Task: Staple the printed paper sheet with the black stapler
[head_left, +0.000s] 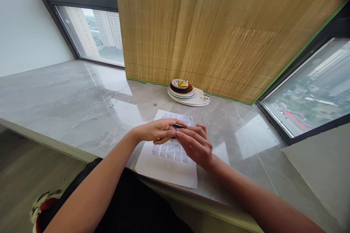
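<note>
My left hand (160, 131) and my right hand (197, 145) meet over the printed sheets of paper (166, 171). Between them is a small black object (177, 126), mostly covered by my fingers, so its kind is hard to make out. Both hands are closed on it, the left from the left side and the right with bent fingers from the right. The paper lies on the grey stone ledge, its lower edge near the ledge's front and its upper right corner greyish. On the ledge past the paper lie small grey strips (155, 104).
A stack of plates (182, 94) with a small yellow packet (183, 83) on top stands at the back, beside a white oval board (202, 99). Behind it hangs a bamboo blind (191, 36). Windows flank the grey ledge (68, 94) on both sides.
</note>
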Demonstrator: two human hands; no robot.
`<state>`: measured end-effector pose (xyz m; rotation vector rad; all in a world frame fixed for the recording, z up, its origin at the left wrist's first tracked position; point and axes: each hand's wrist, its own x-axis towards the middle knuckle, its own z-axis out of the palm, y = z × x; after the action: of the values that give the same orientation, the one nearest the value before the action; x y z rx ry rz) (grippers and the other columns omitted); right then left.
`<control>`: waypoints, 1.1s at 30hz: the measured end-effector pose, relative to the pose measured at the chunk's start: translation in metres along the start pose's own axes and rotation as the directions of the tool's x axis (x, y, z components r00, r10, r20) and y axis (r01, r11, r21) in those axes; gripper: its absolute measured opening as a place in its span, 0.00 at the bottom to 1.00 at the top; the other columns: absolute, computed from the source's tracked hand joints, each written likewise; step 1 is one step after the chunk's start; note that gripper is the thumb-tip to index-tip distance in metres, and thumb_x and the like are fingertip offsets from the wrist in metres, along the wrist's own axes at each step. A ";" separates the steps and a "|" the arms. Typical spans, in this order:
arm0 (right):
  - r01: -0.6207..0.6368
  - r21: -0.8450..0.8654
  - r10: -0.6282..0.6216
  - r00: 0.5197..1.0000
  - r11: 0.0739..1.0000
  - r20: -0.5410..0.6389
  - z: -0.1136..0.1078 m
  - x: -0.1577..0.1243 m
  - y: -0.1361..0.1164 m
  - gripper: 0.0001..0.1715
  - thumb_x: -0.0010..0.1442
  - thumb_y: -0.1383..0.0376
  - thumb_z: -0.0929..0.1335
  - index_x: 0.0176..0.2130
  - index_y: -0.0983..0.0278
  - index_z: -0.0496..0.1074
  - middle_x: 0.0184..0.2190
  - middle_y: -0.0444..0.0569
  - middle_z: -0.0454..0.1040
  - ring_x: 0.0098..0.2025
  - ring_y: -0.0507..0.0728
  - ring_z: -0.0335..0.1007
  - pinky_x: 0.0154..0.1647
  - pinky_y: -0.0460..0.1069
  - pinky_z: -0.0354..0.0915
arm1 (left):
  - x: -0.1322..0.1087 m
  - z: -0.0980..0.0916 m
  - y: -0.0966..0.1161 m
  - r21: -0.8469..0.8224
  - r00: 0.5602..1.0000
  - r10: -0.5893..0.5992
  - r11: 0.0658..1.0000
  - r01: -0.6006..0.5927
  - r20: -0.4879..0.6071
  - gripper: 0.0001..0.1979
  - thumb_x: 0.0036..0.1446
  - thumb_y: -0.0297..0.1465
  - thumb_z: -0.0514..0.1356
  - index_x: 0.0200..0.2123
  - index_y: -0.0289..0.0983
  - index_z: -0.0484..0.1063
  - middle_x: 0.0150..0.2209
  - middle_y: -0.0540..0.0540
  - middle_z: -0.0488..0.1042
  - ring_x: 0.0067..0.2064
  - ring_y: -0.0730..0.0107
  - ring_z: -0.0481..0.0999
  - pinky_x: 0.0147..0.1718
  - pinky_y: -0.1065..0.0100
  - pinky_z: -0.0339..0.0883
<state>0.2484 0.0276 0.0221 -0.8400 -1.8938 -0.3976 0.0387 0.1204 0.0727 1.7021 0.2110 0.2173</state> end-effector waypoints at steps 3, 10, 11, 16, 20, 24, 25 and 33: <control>-0.005 -0.011 0.005 1.000 1.000 -0.020 -0.001 0.000 -0.003 0.28 0.62 0.73 0.75 0.56 0.50 0.74 0.43 0.40 0.84 0.38 0.55 0.77 0.45 0.56 0.65 | 0.003 0.006 0.000 0.007 1.000 -0.012 1.000 0.012 0.011 0.29 0.71 0.46 0.55 0.67 0.37 0.61 0.16 0.59 0.57 0.16 0.75 0.57 0.18 0.73 0.52; -0.313 0.030 0.315 0.944 0.949 -0.099 -0.006 0.004 0.040 0.05 0.64 0.66 0.72 0.39 0.56 0.81 0.37 0.44 0.84 0.36 0.57 0.76 0.45 0.56 0.67 | -0.001 -0.033 -0.020 0.248 0.931 0.048 0.968 0.047 -0.363 0.24 0.70 0.46 0.55 0.58 0.35 0.71 0.34 0.44 0.80 0.17 0.79 0.61 0.21 0.70 0.62; -0.444 0.028 0.444 0.887 0.895 -0.125 -0.008 0.002 0.057 0.04 0.64 0.63 0.72 0.39 0.57 0.81 0.38 0.46 0.84 0.37 0.58 0.76 0.44 0.56 0.67 | -0.004 -0.047 -0.030 0.342 0.860 0.088 0.934 0.105 -0.503 0.21 0.70 0.46 0.54 0.52 0.35 0.74 0.38 0.42 0.81 0.20 0.77 0.65 0.23 0.70 0.64; -0.848 0.023 0.848 0.528 0.529 -0.043 -0.023 -0.022 0.140 0.19 0.55 0.51 0.75 0.37 0.63 0.83 0.33 0.53 0.83 0.33 0.59 0.75 0.38 0.54 0.67 | -0.015 -0.102 -0.081 0.659 0.660 0.232 0.541 0.523 -0.715 0.16 0.67 0.34 0.53 0.47 0.34 0.78 0.52 0.36 0.78 0.54 0.54 0.76 0.57 0.55 0.68; -0.898 0.013 0.896 0.440 0.440 0.068 -0.025 -0.039 0.162 0.22 0.51 0.49 0.75 0.37 0.64 0.83 0.35 0.54 0.84 0.34 0.60 0.77 0.36 0.53 0.67 | -0.011 -0.106 -0.097 0.683 0.703 0.101 0.363 0.633 -0.704 0.23 0.71 0.34 0.49 0.66 0.39 0.66 0.71 0.38 0.62 0.69 0.50 0.62 0.64 0.46 0.58; -0.870 -0.160 0.884 0.452 0.466 0.121 -0.018 -0.042 0.163 0.18 0.53 0.52 0.74 0.35 0.63 0.83 0.32 0.53 0.83 0.34 0.61 0.76 0.37 0.53 0.66 | -0.006 -0.097 -0.095 0.713 0.732 0.067 0.299 0.634 -0.678 0.23 0.72 0.32 0.48 0.66 0.41 0.65 0.70 0.40 0.63 0.70 0.51 0.61 0.62 0.44 0.57; -0.858 -0.199 0.880 0.457 0.474 0.129 -0.017 -0.042 0.163 0.17 0.53 0.53 0.73 0.36 0.63 0.83 0.31 0.53 0.82 0.34 0.61 0.76 0.38 0.54 0.66 | -0.006 -0.096 -0.093 0.709 0.723 0.082 0.302 0.637 -0.686 0.22 0.71 0.32 0.49 0.64 0.40 0.68 0.68 0.40 0.67 0.68 0.50 0.64 0.61 0.46 0.59; -0.789 -0.277 0.835 0.527 0.549 0.155 -0.013 -0.042 0.163 0.16 0.55 0.54 0.71 0.38 0.60 0.82 0.30 0.48 0.80 0.33 0.59 0.74 0.41 0.53 0.66 | -0.005 -0.094 -0.082 0.661 0.670 0.139 0.395 0.638 -0.729 0.10 0.62 0.26 0.56 0.43 0.38 0.77 0.44 0.39 0.80 0.48 0.53 0.77 0.48 0.59 0.68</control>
<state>0.3828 0.1198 -0.0228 -1.8745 -1.4624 0.1728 0.0077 0.2205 0.0042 2.5503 1.4554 0.5771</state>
